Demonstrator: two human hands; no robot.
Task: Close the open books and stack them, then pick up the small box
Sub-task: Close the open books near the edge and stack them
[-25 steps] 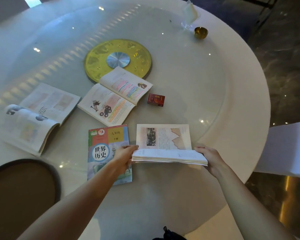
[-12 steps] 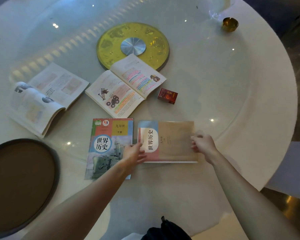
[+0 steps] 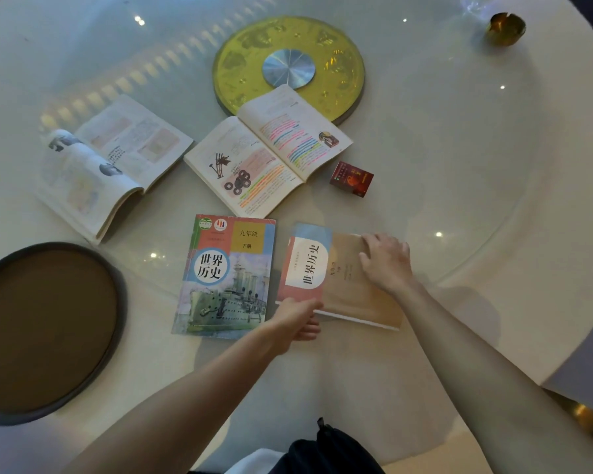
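Nearest the viewer, both forearms reach out over the round white table (image 3: 493,165). The landmark for this report is the tan closed book (image 3: 343,278), lying flat with its title turned sideways.

The left hand (image 3: 297,319) is at that book's near left corner, thumb on the cover, fingers curled under the edge: a light pinch on the corner. The right hand (image 3: 386,260) lies palm down on the cover's right part, fingers spread and flat, pressing rather than gripping.

Handling, as a judgement: a thin paperback, light, flexible, with a smooth cover on a glossy top. It should slide readily and sag if lifted by one corner. Best taken by the spine edge or by both long sides.

Just left of the landmark, close but apart, lies the second closed book (image 3: 225,275), with a ship on its cover; this is the probable base of the stack. Well to its left sits a dark round tray (image 3: 48,330).

Beyond the landmark, one open book (image 3: 267,148) with highlighted lines lies face up; a second open book (image 3: 113,162) lies further left, its near pages bowed upward. Both remain to be closed.

Beyond and slightly right rests the small box (image 3: 351,178), red, untouched. Probably light and rigid; a fingertip pinch across its short sides should serve.

Farthest: a gold disc (image 3: 339,73), and at the far right rim a small brass bowl (image 3: 505,29).
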